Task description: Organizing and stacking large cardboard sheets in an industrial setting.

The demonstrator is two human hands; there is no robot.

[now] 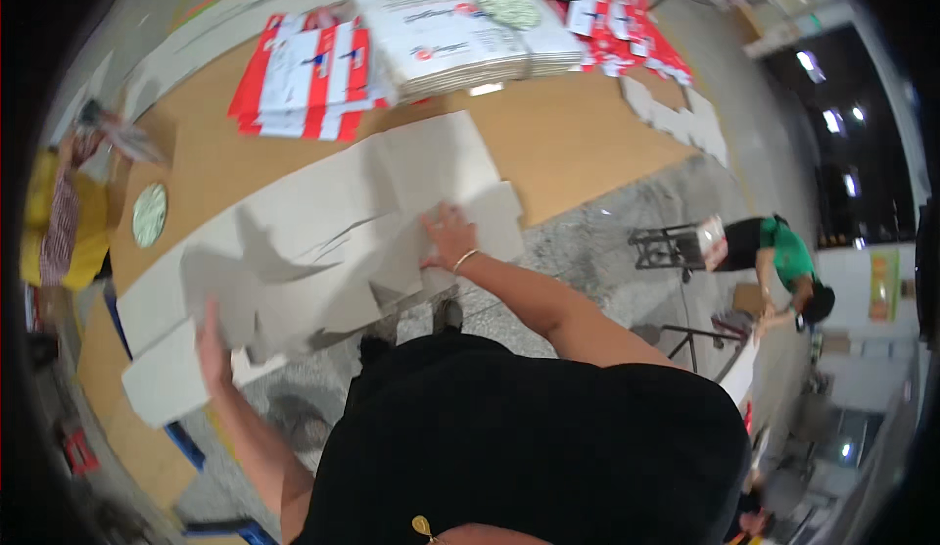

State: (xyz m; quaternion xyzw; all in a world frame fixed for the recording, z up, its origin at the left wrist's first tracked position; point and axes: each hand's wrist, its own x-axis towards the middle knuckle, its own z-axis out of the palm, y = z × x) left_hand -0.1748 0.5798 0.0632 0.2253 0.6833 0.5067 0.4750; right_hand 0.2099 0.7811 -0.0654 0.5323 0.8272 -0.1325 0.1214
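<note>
A large pale cardboard sheet (323,222) with cut flaps and fold lines lies across the near side of the brown table (558,143), its near edge reaching over the side. My right hand (451,237) rests on its right part with the fingers spread. At the sheet's left end, my left hand (211,345) is upright by the near edge, fingers stretched out and somewhat blurred. Neither hand is wrapped round anything. Shadows of my arms and head fall on the cardboard.
Beyond the sheet stand a tied stack of white printed flat cartons (460,31) and red-and-white flat cartons (308,75). A round pale green pad (150,214) lies at left. A person in yellow (69,212) works at the left; another in green (788,261) bends at the right.
</note>
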